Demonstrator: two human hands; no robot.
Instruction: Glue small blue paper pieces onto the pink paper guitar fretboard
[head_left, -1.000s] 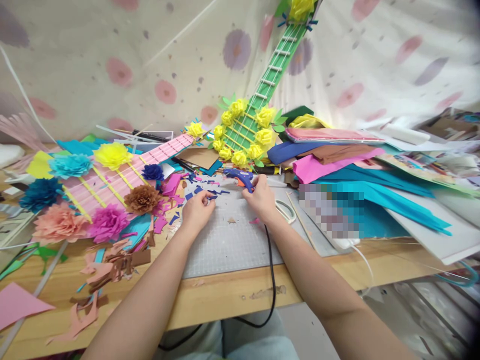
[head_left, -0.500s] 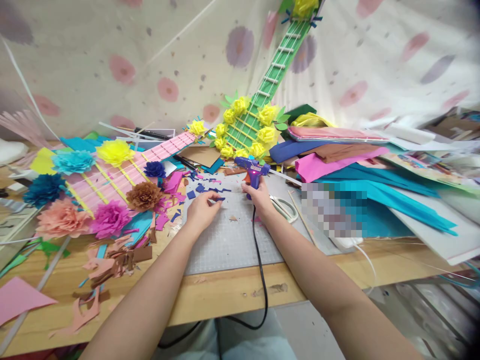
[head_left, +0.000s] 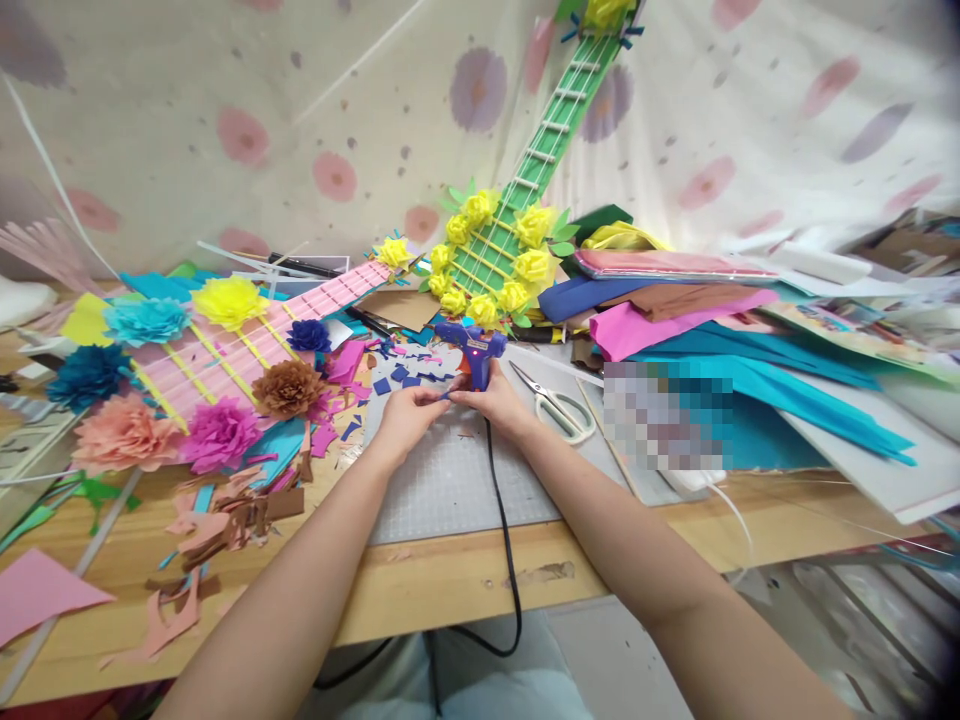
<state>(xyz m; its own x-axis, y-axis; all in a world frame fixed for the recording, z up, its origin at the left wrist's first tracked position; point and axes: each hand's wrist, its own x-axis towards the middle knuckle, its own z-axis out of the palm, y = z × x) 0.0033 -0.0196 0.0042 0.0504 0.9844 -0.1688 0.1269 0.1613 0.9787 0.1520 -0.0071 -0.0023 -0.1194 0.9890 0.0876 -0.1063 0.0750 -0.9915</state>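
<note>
Over the grey cutting mat point(head_left: 442, 490), my right hand point(head_left: 491, 400) is wrapped round the handle of a purple hot glue gun point(head_left: 472, 350). Its nozzle points left, and a black cord hangs down from the handle. My left hand point(head_left: 411, 420) pinches a small dark blue paper piece point(head_left: 445, 396). The fingertips of both hands meet at that piece, so most of it is hidden. Several blue paper scraps point(head_left: 405, 375) lie on the mat just beyond my left hand.
Scissors point(head_left: 562, 412) lie right of my right hand, by a thin stick point(head_left: 607, 440). A pink paper guitar with flowers point(head_left: 217, 370) lies at left. A green guitar point(head_left: 517, 210) leans at the back. Coloured paper point(head_left: 720, 340) is stacked at right.
My right hand has moved left with the glue gun, and its fingertips now meet my left hand's at the blue piece. The scissors show more fully.
</note>
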